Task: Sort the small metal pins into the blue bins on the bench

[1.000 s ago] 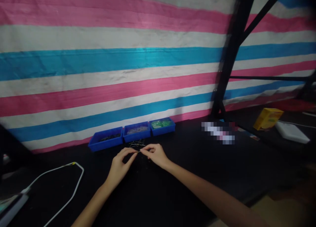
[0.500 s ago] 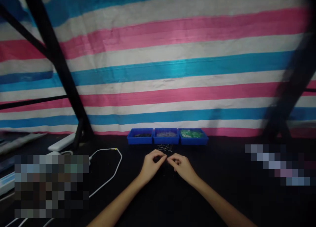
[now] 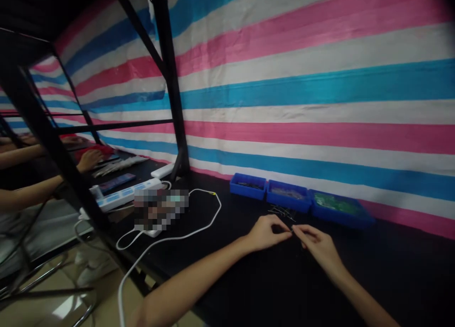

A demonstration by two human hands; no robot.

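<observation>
My left hand [image 3: 268,232] and my right hand [image 3: 315,242] meet fingertip to fingertip above the black table, each in a pinch. Whatever lies between the fingertips is too small to make out. Just beyond them is a loose pile of thin metal pins [image 3: 282,212]. Behind the pile, three blue trays stand in a row: the left tray [image 3: 248,192] has dark thin pieces in it, the middle tray [image 3: 288,203] greyish clear pieces, and the right tray [image 3: 341,217] green and white pieces.
A white cable [image 3: 177,238] loops over the table on my left. Beyond it lie a power strip [image 3: 130,195] and a pixelated object. Black metal posts [image 3: 174,104] rise at the back. Another person's hand [image 3: 90,159] is at the far left by red material [image 3: 97,151].
My view has swung to the left, so the trays and my hands appear further right. The neighbouring person's arms have come into view. My hands keep their pinch.
</observation>
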